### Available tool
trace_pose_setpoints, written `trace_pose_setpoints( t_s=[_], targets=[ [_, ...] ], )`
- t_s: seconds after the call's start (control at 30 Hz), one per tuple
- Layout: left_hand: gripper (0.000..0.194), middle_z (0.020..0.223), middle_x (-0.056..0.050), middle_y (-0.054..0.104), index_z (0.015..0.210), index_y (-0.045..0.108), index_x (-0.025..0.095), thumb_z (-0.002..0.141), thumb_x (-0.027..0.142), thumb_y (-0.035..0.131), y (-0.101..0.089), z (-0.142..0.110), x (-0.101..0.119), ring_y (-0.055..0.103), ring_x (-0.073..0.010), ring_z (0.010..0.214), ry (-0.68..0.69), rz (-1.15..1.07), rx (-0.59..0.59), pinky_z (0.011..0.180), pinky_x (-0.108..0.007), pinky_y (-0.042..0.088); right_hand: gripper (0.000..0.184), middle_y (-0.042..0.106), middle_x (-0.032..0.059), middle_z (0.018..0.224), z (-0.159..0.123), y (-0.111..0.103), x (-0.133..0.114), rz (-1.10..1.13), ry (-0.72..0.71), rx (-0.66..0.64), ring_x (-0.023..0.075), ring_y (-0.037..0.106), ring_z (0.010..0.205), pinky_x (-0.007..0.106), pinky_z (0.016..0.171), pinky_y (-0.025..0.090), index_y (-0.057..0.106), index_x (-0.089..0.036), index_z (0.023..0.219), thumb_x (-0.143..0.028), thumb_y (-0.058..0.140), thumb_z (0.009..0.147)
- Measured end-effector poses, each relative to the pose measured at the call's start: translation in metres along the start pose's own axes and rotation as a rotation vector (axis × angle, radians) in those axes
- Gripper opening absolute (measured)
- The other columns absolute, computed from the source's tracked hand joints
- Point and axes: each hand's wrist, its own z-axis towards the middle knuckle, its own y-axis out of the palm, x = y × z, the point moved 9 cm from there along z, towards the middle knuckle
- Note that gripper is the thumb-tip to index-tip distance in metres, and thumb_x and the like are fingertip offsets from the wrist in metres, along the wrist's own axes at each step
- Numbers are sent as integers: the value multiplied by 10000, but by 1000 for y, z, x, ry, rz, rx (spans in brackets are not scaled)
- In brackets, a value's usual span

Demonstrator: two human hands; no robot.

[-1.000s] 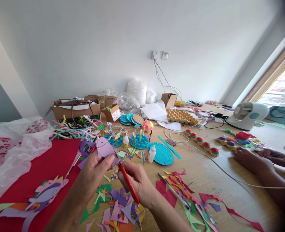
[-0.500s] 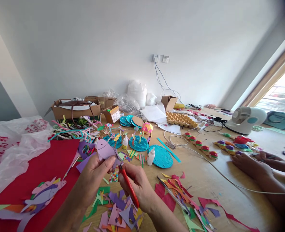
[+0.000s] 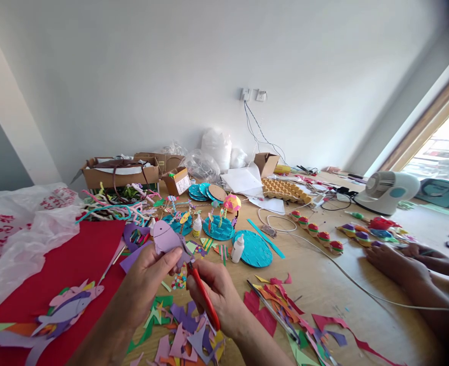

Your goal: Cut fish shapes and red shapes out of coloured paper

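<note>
Between its thumb and fingers, my left hand (image 3: 152, 269) pinches a purple paper fish (image 3: 166, 236) with a drawn eye and gill line. My right hand (image 3: 217, 284) is closed around the red-handled scissors (image 3: 205, 300), whose blades meet the paper near the fish's tail end. The blade tips are partly hidden by the paper. Under both hands lie purple, green and yellow paper scraps (image 3: 186, 330). Several cut paper fish (image 3: 68, 307) are stacked to the left on a red sheet (image 3: 83, 259).
White glue bottles (image 3: 237, 249) stand beside a blue disc (image 3: 254, 249). Another pair of scissors (image 3: 274, 307) lies among scraps at right. A cable (image 3: 346, 264) crosses the table toward another person's hands (image 3: 399, 264). A white fan (image 3: 388, 190) and egg tray (image 3: 285, 189) stand farther back.
Hardly anything differs. My hands keep the fish and scissors in nearly the same place, and the view has shifted very slightly.
</note>
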Motion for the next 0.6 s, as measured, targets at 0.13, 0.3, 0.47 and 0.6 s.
trace_pose_setpoints(
  t_s=[0.13,0.3,0.47,0.6],
  targets=[
    [214,587,48,540,621,573,199,757,336,666,3,0,6,478,-140,598,11,-7,-8,574,-252,401,389,306,-68,522,0,0,-1,-19,-14,-10,78,257,490,215,447,186,404,-195,610,-444,582,850],
    [178,586,51,550,625,585,201,750,307,654,6,-1,10,482,-139,592,13,-22,-21,577,-252,406,394,305,-66,528,-1,0,-1,-29,-23,-24,80,255,496,217,454,192,401,-196,613,-451,565,864],
    [190,600,55,544,633,571,202,773,307,645,5,0,7,477,-134,603,10,-17,-28,590,-253,405,408,306,-66,525,-1,0,-1,-45,-21,-24,83,261,498,221,463,199,401,-199,618,-481,571,859],
    [218,576,69,512,614,549,209,774,314,652,3,0,6,456,-126,591,9,-17,-11,579,-242,393,404,299,-66,524,-1,-1,0,-68,-11,-14,81,256,498,217,455,195,395,-199,610,-468,566,859]
  ],
)
